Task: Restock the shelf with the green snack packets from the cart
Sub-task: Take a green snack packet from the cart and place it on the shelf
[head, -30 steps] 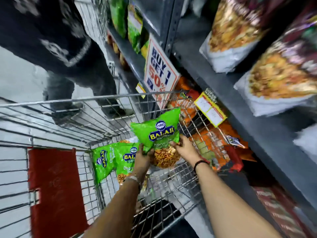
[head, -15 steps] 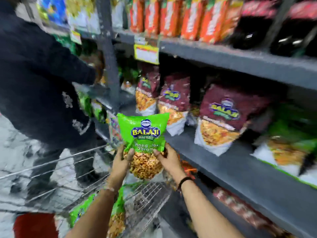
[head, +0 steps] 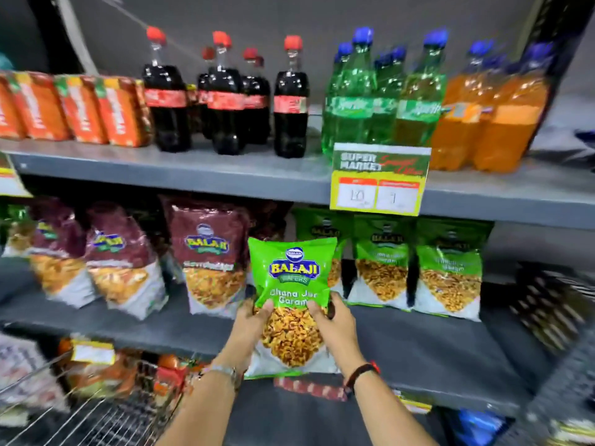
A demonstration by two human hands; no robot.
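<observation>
I hold a green snack packet (head: 291, 278) upright with both hands, over the front of the grey middle shelf (head: 434, 346). My left hand (head: 249, 320) grips its lower left side and my right hand (head: 335, 320) its lower right side. Behind it and to the right, three matching green packets (head: 383, 268) stand in a row at the back of that shelf. The wire cart (head: 80, 410) shows only at the bottom left; its contents are out of sight.
Maroon snack packets (head: 209, 255) fill the shelf's left part. The shelf above carries cola bottles (head: 225, 91), green and orange soda bottles (head: 386, 98) and orange packs, with a price sign (head: 380, 181) hanging from its edge. More packets sit on the lower shelf.
I lifted the green packet out of the cart and carried it up and right to the middle shelf. My view turned from the cart to face the shelves; both hands kept their grip.
</observation>
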